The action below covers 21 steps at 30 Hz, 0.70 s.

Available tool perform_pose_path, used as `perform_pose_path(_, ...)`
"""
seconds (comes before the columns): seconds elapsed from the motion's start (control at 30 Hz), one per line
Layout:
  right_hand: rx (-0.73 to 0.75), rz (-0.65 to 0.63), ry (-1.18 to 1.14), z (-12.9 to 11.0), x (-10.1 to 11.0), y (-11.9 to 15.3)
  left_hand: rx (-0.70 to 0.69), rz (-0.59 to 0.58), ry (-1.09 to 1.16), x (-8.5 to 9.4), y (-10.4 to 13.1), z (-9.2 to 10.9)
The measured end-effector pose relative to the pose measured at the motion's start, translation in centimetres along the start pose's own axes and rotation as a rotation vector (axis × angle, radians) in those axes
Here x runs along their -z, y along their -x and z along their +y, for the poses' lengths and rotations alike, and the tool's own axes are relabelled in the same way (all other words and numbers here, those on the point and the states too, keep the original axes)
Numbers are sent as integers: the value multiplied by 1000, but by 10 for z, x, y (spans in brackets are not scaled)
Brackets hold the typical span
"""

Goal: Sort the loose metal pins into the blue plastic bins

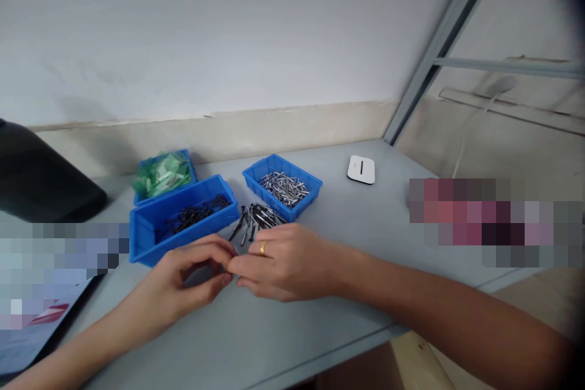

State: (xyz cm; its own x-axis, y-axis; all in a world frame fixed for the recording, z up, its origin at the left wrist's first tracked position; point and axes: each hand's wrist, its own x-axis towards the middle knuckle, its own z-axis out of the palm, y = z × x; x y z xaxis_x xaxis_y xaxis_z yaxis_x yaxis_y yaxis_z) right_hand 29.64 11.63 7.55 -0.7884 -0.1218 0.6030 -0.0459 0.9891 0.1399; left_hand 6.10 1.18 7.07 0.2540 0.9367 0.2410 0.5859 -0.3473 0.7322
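My left hand and my right hand meet over the table, fingertips pinched together at one spot. Whatever they hold there is covered by the fingers. A gold ring sits on a finger of the right hand. Just beyond the hands lies a loose pile of metal pins, dark and silvery, partly hidden by the right hand. A blue bin to the left contains dark screw-like pieces. Another blue bin, behind the pile, contains silvery nail-like pins.
A third blue bin by the wall is heaped with green plastic packets. A white square device lies at the back right. A large dark object stands at left, above a mat. A metal frame post rises at right.
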Motion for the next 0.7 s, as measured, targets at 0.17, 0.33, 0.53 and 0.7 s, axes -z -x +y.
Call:
perform_pose_path(0.17,-18,85,30,1,2,0,56,61,111,3,2,-2)
perform_pose_path(0.33,-8,96,37,3,1,0,68,85,136,6,2,-3)
perform_pose_path(0.53,-5,-37,13,1,-1,1,80,115,139,8,1,-2)
perform_pose_path(0.7,12,-26,-5,0,-3,3,127,97,103,5,0,-5)
